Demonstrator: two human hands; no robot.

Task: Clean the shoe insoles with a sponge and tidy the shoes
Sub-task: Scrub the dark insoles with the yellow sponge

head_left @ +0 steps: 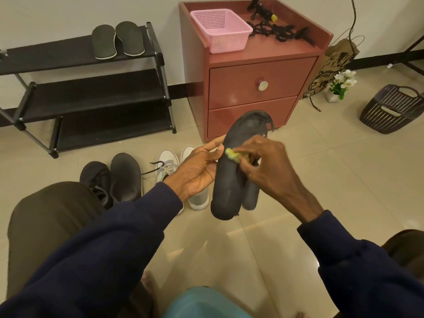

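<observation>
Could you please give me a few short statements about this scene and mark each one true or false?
1. The right hand presses a yellow sponge on a black insole. True.
2. The left hand holds nothing. False: the left hand grips the black insole.
3. Two insoles lie on the top shelf of the shoe rack. True.
4. The pink basket stands on the floor. False: it stands on the red cabinet.
5. The white shoes stand on the shoe rack. False: they are on the floor.
</observation>
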